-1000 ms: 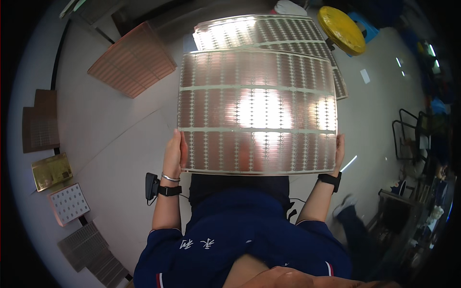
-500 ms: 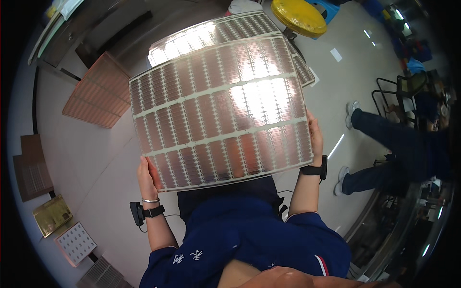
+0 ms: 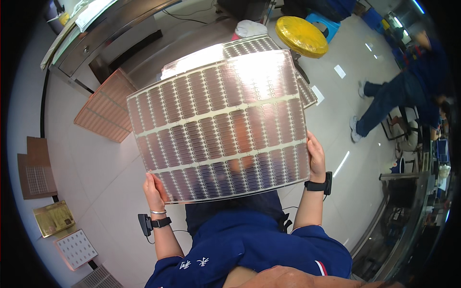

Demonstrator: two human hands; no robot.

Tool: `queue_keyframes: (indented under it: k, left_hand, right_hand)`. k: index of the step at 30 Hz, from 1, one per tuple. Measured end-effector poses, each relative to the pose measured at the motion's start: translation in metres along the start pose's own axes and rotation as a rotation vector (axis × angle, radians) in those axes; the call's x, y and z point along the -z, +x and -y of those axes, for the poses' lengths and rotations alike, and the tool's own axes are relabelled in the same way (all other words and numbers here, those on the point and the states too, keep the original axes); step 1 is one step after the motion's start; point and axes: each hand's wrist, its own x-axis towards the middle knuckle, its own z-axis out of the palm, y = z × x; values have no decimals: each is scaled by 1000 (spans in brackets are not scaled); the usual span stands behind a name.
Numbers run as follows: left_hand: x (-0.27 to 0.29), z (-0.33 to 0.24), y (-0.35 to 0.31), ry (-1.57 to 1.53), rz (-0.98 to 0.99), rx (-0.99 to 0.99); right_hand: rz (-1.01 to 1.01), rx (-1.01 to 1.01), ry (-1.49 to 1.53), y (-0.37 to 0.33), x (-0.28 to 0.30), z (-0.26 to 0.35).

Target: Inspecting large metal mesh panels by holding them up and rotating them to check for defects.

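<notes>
A large, shiny rectangular panel [image 3: 216, 129] spans the space in front of me, tilted, its pale copper-toned face covered with rows of small repeated looped patterns. My left hand [image 3: 154, 194] grips its near left corner, thumb on the face and the other fingers mostly behind. At the lower right edge, my right hand [image 3: 315, 156] is closed around the side, with part of the fingers hidden by the panel. Beyond its far edge, similar patterned sheets [image 3: 247, 44] show partly; what supports them is hidden.
A copper-coloured panel [image 3: 105, 105] leans at the left near a desk [image 3: 72, 60]. Past the sheets stands a stool with a yellow cover [image 3: 301, 37]. Several plates, including a gold one [image 3: 54, 218], line the left wall. A person in dark clothes [image 3: 391, 98] is at the right.
The held panel sits slightly lower in view, and its bright reflection has shifted toward the far edge. More of the desk shows. The person at the right has moved farther away.
</notes>
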Motion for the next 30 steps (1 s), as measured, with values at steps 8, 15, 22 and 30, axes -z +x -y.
queue_keyframes:
  k: [8, 15, 22, 30]
  left_hand:
    - [5, 4, 4, -133, 0, 121]
    - [5, 5, 2, -137, 49, 158]
    - [6, 4, 1, -125, 49, 158]
    - [3, 0, -1, -151, 57, 187]
  right_hand:
    - [-19, 14, 38, 5, -10, 3]
    - [-43, 10, -6, 3, -9, -5]
    - [-46, 14, -7, 5, -8, -7]
    - [-57, -6, -21, 8, -6, -9]
